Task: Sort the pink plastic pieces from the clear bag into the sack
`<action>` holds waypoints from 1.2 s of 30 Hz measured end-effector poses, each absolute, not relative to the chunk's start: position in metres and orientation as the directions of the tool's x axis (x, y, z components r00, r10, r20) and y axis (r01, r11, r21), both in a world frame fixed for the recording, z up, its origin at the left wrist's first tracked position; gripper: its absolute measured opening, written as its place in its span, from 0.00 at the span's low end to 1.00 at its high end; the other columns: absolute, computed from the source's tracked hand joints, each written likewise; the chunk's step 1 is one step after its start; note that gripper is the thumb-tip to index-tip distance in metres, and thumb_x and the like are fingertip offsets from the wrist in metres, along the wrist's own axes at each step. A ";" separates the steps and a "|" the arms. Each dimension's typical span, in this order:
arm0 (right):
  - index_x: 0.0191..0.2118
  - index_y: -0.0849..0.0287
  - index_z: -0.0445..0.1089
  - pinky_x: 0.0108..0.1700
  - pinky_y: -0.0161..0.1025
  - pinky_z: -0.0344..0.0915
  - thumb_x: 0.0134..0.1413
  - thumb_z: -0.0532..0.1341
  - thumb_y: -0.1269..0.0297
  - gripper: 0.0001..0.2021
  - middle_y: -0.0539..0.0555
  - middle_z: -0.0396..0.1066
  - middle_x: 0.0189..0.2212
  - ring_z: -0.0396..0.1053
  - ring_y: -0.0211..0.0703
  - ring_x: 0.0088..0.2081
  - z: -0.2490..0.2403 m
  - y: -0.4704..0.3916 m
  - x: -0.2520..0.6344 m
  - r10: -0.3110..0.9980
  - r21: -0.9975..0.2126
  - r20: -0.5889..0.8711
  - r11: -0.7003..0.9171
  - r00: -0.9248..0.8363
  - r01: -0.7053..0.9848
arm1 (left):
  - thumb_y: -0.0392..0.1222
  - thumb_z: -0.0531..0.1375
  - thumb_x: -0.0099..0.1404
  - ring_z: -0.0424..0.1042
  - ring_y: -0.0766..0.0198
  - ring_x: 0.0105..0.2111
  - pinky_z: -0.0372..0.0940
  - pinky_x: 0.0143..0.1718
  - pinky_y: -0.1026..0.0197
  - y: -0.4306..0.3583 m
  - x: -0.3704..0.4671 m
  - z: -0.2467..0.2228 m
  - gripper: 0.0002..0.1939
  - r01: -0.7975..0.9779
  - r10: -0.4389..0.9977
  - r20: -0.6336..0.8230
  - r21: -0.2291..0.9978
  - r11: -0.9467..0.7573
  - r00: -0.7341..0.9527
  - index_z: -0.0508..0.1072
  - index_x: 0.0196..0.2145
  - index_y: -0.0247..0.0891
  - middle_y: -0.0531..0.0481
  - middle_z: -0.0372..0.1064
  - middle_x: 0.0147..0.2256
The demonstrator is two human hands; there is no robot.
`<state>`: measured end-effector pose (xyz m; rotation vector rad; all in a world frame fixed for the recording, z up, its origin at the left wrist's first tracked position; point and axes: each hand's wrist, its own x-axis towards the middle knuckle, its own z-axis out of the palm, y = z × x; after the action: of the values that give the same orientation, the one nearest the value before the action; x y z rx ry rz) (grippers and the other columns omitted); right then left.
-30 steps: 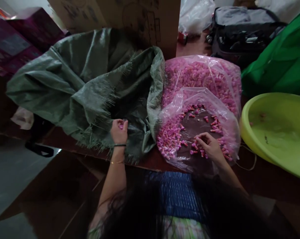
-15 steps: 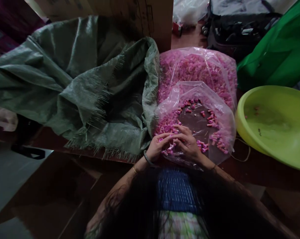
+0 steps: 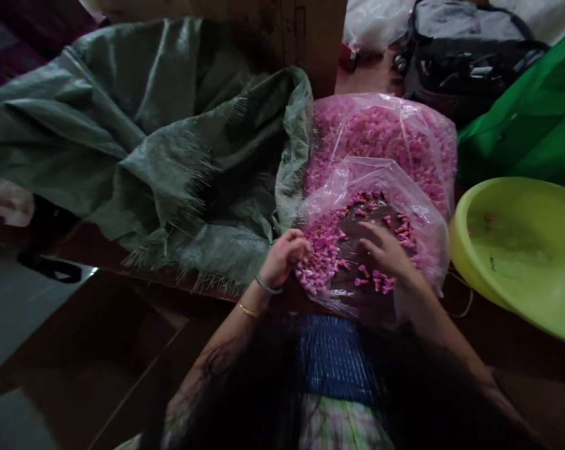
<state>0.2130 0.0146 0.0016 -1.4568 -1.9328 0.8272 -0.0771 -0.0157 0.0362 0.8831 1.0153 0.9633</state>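
Note:
Many small pink pieces lie in the mouth of a clear plastic bag, spread over a dark surface. My left hand is at the bag's left edge, fingers curled together; what they hold, if anything, is too small to make out. Over the bare dark patch in the bag's mouth is my right hand, its fingers apart and nothing visible in them. A few loose pink pieces lie just below that hand. Behind the open mouth, the filled part of the bag bulges with more pink pieces.
Crumpled green woven sacking covers the left side. A yellow-green basin stands at the right, with a green bag behind it. At the back are a cardboard box and an open black case.
My hands have moved apart, the left one leftward to the bag's edge and the right one to the right, its fingers now spread. The whole view has shifted slightly.

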 end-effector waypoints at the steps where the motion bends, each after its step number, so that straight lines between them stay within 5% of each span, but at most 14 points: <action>1: 0.59 0.58 0.64 0.63 0.54 0.53 0.58 0.58 0.58 0.23 0.61 0.64 0.58 0.59 0.54 0.60 -0.005 0.030 0.227 0.983 -0.654 0.100 0.182 -0.154 0.734 | 0.48 0.57 0.61 0.64 0.69 0.22 0.56 0.20 0.68 -0.010 -0.097 0.039 0.13 -0.228 0.959 -0.249 0.934 0.275 0.135 0.65 0.42 0.40 0.53 0.67 0.28; 4: 0.59 0.63 0.64 0.58 0.59 0.54 0.58 0.56 0.65 0.23 0.67 0.62 0.58 0.58 0.61 0.58 -0.030 0.060 0.253 0.990 -0.384 0.141 0.061 -0.007 0.921 | 0.44 0.56 0.60 0.65 0.68 0.24 0.59 0.23 0.67 0.007 -0.159 0.042 0.11 0.023 0.966 -0.070 0.997 0.077 -0.248 0.63 0.40 0.41 0.53 0.65 0.29; 7: 0.52 0.62 0.70 0.53 0.52 0.60 0.59 0.50 0.70 0.18 0.65 0.69 0.51 0.64 0.54 0.51 -0.050 0.061 0.251 0.982 -0.341 0.149 0.163 -0.118 0.926 | 0.42 0.58 0.59 0.67 0.66 0.28 0.62 0.30 0.64 0.017 -0.204 0.030 0.08 0.540 0.866 0.145 0.826 0.161 -0.479 0.67 0.37 0.39 0.51 0.66 0.29; 12: 0.44 0.57 0.73 0.56 0.54 0.55 0.60 0.55 0.63 0.12 0.56 0.76 0.41 0.67 0.52 0.48 -0.049 0.040 0.233 0.944 -0.407 0.281 0.283 -0.176 0.868 | 0.40 0.54 0.65 0.70 0.56 0.40 0.62 0.40 0.58 0.023 -0.213 0.000 0.12 0.935 0.969 0.062 0.285 0.213 -0.239 0.72 0.44 0.39 0.43 0.72 0.41; 17: 0.41 0.58 0.73 0.49 0.48 0.60 0.59 0.58 0.59 0.11 0.55 0.76 0.38 0.71 0.49 0.41 -0.034 0.032 0.234 0.955 -0.499 0.293 0.200 -0.053 0.843 | 0.44 0.51 0.67 0.70 0.50 0.38 0.62 0.36 0.54 0.036 -0.196 -0.008 0.14 0.973 0.975 -0.052 0.062 0.221 -0.218 0.73 0.44 0.39 0.39 0.70 0.40; 20: 0.39 0.58 0.73 0.44 0.43 0.63 0.58 0.59 0.58 0.10 0.55 0.76 0.36 0.71 0.47 0.38 -0.031 0.025 0.236 0.962 -0.555 0.272 0.185 -0.034 0.811 | 0.40 0.50 0.67 0.68 0.51 0.40 0.62 0.38 0.54 0.035 -0.178 -0.013 0.13 0.983 0.984 0.074 0.099 0.155 -0.163 0.72 0.43 0.38 0.39 0.69 0.41; 25: 0.39 0.57 0.73 0.48 0.43 0.63 0.58 0.59 0.58 0.10 0.54 0.76 0.38 0.72 0.45 0.40 -0.036 0.015 0.236 0.965 -0.648 0.262 0.180 -0.005 0.740 | 0.36 0.52 0.65 0.64 0.52 0.46 0.61 0.47 0.53 0.011 -0.146 -0.038 0.10 0.945 0.964 0.228 0.263 -0.193 0.134 0.72 0.40 0.39 0.41 0.68 0.42; 29: 0.40 0.57 0.73 0.43 0.41 0.66 0.57 0.59 0.57 0.11 0.53 0.76 0.36 0.72 0.44 0.37 -0.043 0.014 0.235 0.981 -0.707 0.194 0.157 -0.024 0.689 | 0.35 0.55 0.61 0.66 0.56 0.48 0.63 0.46 0.56 0.010 -0.144 -0.051 0.08 0.830 0.949 0.314 0.537 -0.149 -0.033 0.70 0.39 0.37 0.41 0.62 0.51; 33: 0.39 0.58 0.73 0.43 0.42 0.65 0.58 0.58 0.56 0.12 0.55 0.75 0.36 0.71 0.44 0.37 -0.046 0.014 0.229 0.978 -0.693 0.197 0.191 -0.073 0.695 | 0.33 0.58 0.57 0.71 0.58 0.41 0.65 0.43 0.57 0.023 -0.148 -0.050 0.16 0.690 0.977 0.161 0.723 -0.018 -0.143 0.67 0.45 0.38 0.46 0.70 0.41; 36: 0.38 0.58 0.72 0.44 0.43 0.66 0.58 0.58 0.56 0.11 0.54 0.75 0.36 0.72 0.44 0.38 -0.045 0.013 0.229 0.978 -0.729 0.198 0.188 -0.060 0.658 | 0.33 0.60 0.56 0.71 0.59 0.42 0.64 0.48 0.56 0.026 -0.161 -0.037 0.20 0.551 0.936 0.212 0.834 -0.022 -0.282 0.66 0.48 0.39 0.48 0.71 0.41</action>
<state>0.2287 0.0132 -0.0452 -1.5415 -1.7922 0.6049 -0.1609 0.0260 -0.0366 1.5491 1.8437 1.2362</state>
